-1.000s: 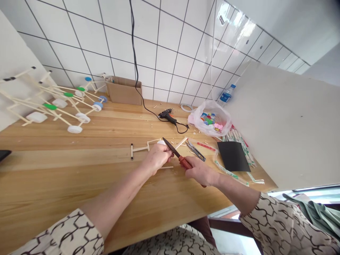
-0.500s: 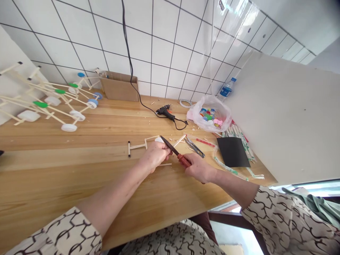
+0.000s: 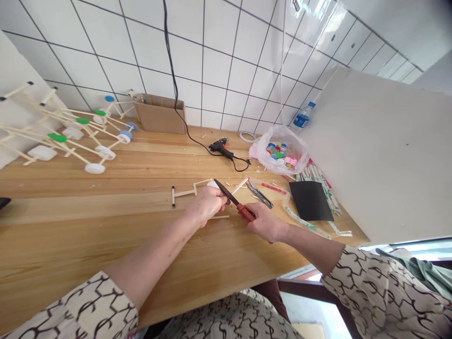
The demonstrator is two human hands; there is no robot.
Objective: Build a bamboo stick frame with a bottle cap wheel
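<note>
Room: from where I stand, a white tiled wall (image 3: 219, 61) at the worker's twelve o'clock, a pale panel (image 3: 381, 155) at three. Counter (image 3: 106, 245): wooden, smooth-looking, scattered with offcuts (image 3: 228, 184). Wheeled stick frames (image 3: 105, 151) at ten; cardboard box (image 3: 160, 117) at eleven; glue gun (image 3: 221, 148) at twelve; plastic bag (image 3: 257, 149) of bottle caps (image 3: 278, 154) at one. Right hand (image 3: 264, 221): grip closed round the red handle (image 3: 246, 213) of the dark blade (image 3: 226, 191), which points to eleven beside the left hand (image 3: 208, 202). Blade judged rigid; hold by handle only. Left grip: closed, apparently on the pale stick (image 3: 240, 185), projecting toward one near the snips (image 3: 262, 197); inner end hidden. Stick judged light, stiff, not slippery, liable to snap; best pinched near the blade, fingers off its edge.
</note>
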